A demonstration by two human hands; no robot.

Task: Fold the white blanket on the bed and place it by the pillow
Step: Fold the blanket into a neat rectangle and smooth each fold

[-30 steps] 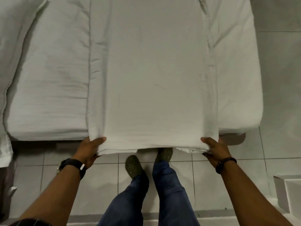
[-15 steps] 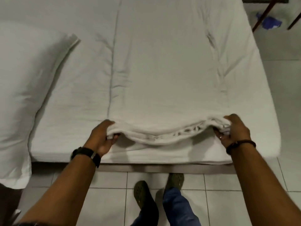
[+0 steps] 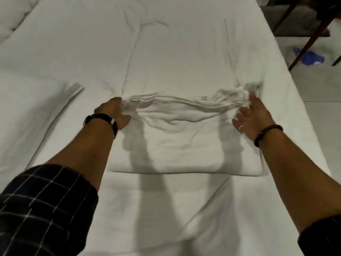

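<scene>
Near end of the white blanket [image 3: 184, 141] has gone from hanging off the foot edge of the bed [image 3: 184, 43] a second ago to lying doubled forward over the blanket's own body. Half a second back it was only just lifted above the mattress edge; now the carried edge sits well up the bed, a rumpled ridge strung between the two grips.

Left hand [image 3: 114, 113]: grip clenched on the left corner of that edge, knuckles up, fabric bunched at the fingers. Wristwatch [image 3: 103, 121] just behind the grip.

Right hand [image 3: 252, 115]: fingers spread, palm partly showing; the bunched right corner lies just ahead of the fingertips. Reads as released or letting go, though some blur there. Bracelet [image 3: 267, 132] at the wrist.

Behind the grips, toward the person, a fresh fold line runs across the blanket, thick and rounded. Ahead of the grips, the remaining length lies flat with a few creases.

Pillow [image 3: 27, 111] sits to the outer side of the left grip, apart from the blanket, its flap corner pointing toward that hand.

Judgement: one lengthwise fold is essentially laid. The bundle is still wide and long; likely more folding and a smoothing of the ridge needed before it goes beside the pillow. Risk: right corner landing askew, since that side looks loose.
</scene>
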